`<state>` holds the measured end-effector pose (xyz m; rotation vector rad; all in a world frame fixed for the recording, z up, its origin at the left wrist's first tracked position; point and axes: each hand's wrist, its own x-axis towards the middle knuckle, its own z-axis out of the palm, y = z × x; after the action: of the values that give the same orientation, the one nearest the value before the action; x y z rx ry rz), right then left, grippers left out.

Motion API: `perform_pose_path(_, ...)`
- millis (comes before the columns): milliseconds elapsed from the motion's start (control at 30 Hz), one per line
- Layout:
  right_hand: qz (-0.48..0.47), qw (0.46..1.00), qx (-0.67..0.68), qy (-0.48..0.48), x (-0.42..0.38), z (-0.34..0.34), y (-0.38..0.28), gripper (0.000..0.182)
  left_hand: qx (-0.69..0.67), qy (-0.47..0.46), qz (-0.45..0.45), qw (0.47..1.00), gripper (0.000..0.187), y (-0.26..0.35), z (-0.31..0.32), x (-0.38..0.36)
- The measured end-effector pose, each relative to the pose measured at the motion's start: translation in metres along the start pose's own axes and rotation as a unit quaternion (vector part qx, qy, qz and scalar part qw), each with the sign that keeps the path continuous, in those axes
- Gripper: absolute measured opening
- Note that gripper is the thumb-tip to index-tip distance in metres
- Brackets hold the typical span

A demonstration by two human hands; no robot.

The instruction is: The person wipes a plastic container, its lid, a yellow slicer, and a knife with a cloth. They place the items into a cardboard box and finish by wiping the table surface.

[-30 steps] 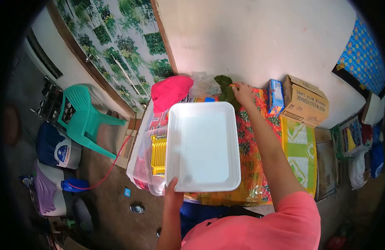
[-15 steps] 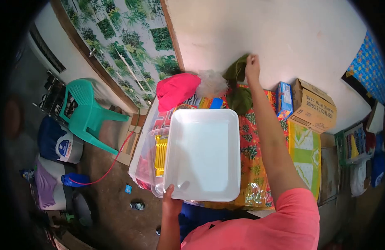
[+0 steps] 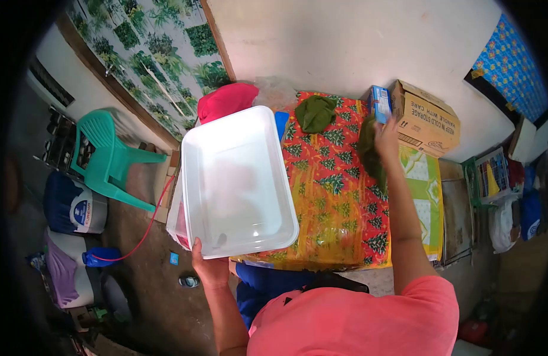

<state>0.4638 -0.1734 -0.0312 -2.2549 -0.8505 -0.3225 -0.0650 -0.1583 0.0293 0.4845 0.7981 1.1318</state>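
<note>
My left hand (image 3: 210, 266) grips the near left corner of a white plastic tray (image 3: 238, 184), which is tilted above the left side of the table. My right hand (image 3: 388, 141) is closed on a dark green cloth (image 3: 369, 151) that hangs over the red patterned tablecloth (image 3: 327, 172), just in front of a blue box (image 3: 379, 104). Another dark green cloth (image 3: 315, 114) lies bunched near the back of the table. Beside it are a blue item (image 3: 281, 123), partly behind the tray, and a clear plastic bag (image 3: 274, 94). A pink cloth bundle (image 3: 226, 102) sits behind the tray.
A cardboard box (image 3: 427, 118) stands at the back right of the table, by a green and yellow cloth (image 3: 417, 178). On the floor at the left are a green plastic chair (image 3: 111, 155), a pink hose (image 3: 146, 231) and a slipper (image 3: 189, 282).
My right hand has moved right and down with one green cloth, away from the other one. The tray has shifted left and turned, and now covers the yellow item. The view has also shifted.
</note>
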Motion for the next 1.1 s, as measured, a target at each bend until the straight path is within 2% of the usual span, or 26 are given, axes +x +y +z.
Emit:
perform_pose_path(33,-0.043,0.999,0.025,-0.015,-0.027,0.035,0.041,0.056,0.001,0.0,0.007,1.0,0.065,0.002,0.002,-0.001)
perform_pose_path(67,0.01,0.987,-0.043,-0.153,-0.054,0.04,0.047,0.062,-0.001,-0.005,0.01,1.0,0.065,0.003,0.003,-0.001)
perform_pose_path(100,0.017,0.965,-0.19,-0.18,-0.08,0.037,0.023,0.06,-0.002,-0.006,0.011,1.0,0.064,0.003,0.003,-0.004)
perform_pose_path(167,-0.021,0.983,-0.145,-0.11,-0.085,0.051,0.023,0.054,0.005,-0.007,0.009,1.0,0.061,0.004,0.002,-0.008)
perform_pose_path(333,-0.096,0.979,-0.108,-0.145,-0.059,0.084,-0.002,0.051,0.009,0.003,0.001,1.0,0.057,0.002,0.005,-0.011)
perform_pose_path(467,-0.155,0.971,-0.052,-0.173,-0.061,0.108,-0.027,0.05,-0.008,-0.012,0.002,1.0,0.057,-0.005,0.014,-0.012)
perform_pose_path(567,-0.164,0.971,-0.047,-0.166,-0.064,0.126,-0.052,0.048,-0.019,-0.029,-0.017,0.999,0.057,-0.009,0.017,-0.012)
perform_pose_path(667,-0.217,0.954,-0.013,-0.204,-0.07,0.135,-0.078,0.047,-0.014,-0.024,-0.02,0.999,0.058,-0.01,0.012,-0.009)
perform_pose_path(767,-0.29,0.924,0.007,-0.249,-0.084,0.134,-0.092,0.044,0.005,-0.018,-0.005,1.0,0.059,-0.009,0.02,-0.01)
perform_pose_path(933,-0.382,0.886,0.057,-0.255,-0.132,0.1,-0.089,0.038,0.006,-0.022,0.014,1.0,0.062,-0.007,0.021,-0.006)
perform_pose_path(1033,-0.433,0.843,0.139,-0.287,-0.167,0.071,-0.087,0.038,-0.003,-0.034,-0.013,0.999,0.059,-0.003,0.023,-0.009)
perform_pose_path(1100,-0.435,0.829,0.129,-0.327,-0.193,0.041,-0.085,0.039,-0.011,-0.043,-0.019,0.999,0.059,-0.002,0.02,-0.009)
